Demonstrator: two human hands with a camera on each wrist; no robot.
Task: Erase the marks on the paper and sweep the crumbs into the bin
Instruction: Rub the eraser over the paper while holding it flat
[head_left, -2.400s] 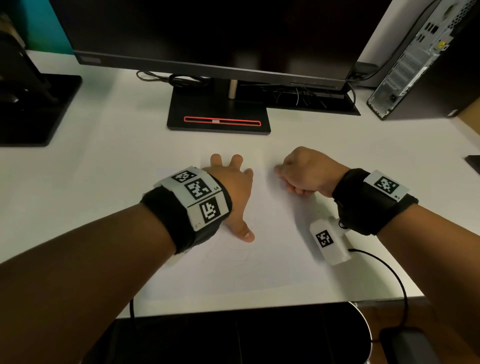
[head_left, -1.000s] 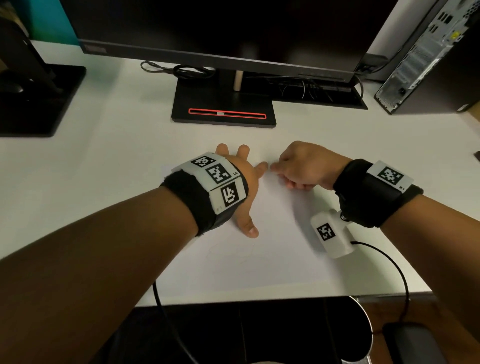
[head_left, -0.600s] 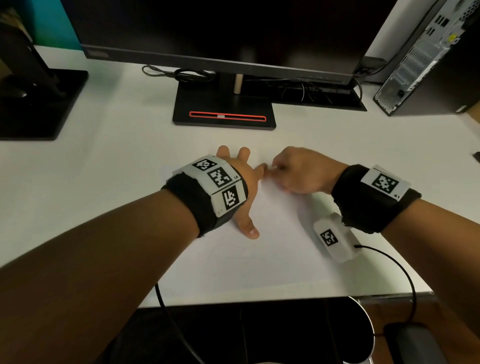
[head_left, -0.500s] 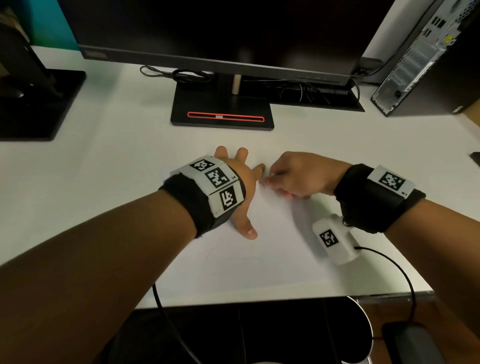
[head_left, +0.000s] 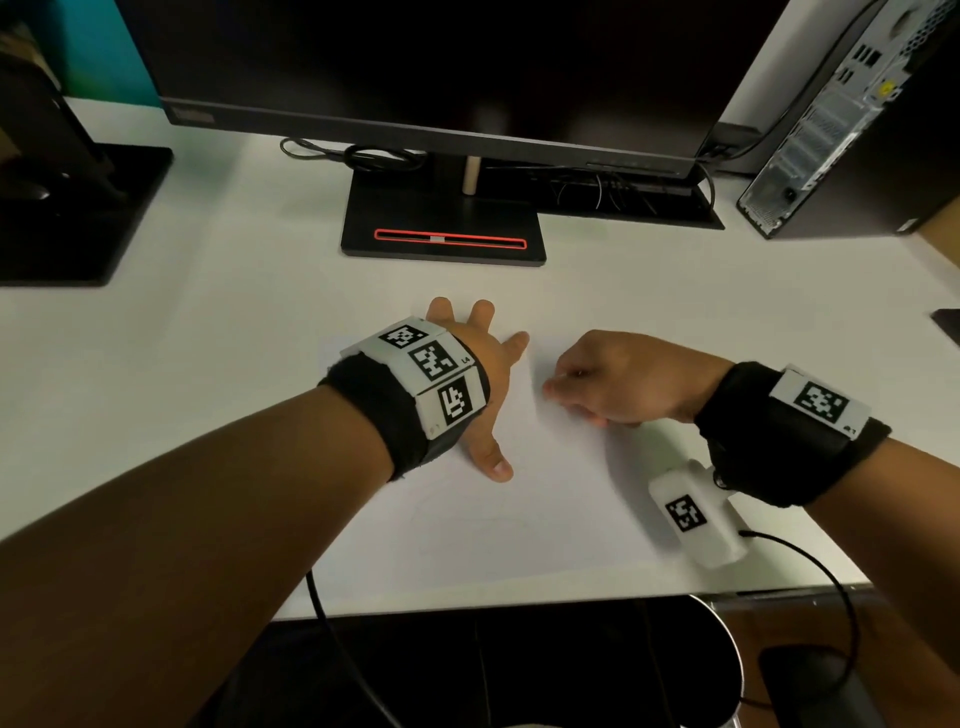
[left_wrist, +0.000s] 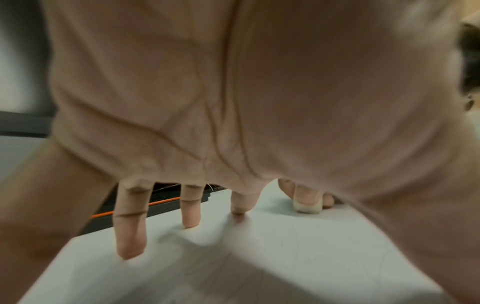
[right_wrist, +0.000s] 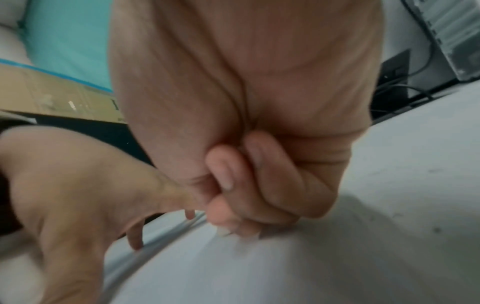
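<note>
A white paper sheet (head_left: 545, 493) lies on the white desk, with faint pencil marks (head_left: 457, 514) near its front. My left hand (head_left: 488, 379) presses flat on the sheet with its fingers (left_wrist: 130, 232) spread. My right hand (head_left: 602, 382) is just to its right, fingers curled, pinching a small white eraser (left_wrist: 307, 208) whose tip (right_wrist: 224, 232) touches the paper. The bin (head_left: 735, 660) shows only its metal rim, below the desk's front edge at the right. I cannot make out any crumbs.
A black monitor stand (head_left: 441, 228) sits behind the paper and a PC tower (head_left: 831, 114) at the back right. Another black stand (head_left: 78, 208) is at the left. A white camera module (head_left: 696, 514) hangs under my right wrist, with its cable trailing over the desk edge.
My right hand with the eraser has slid a little toward me and away from the left index fingertip. The left hand stays flat on the paper.
</note>
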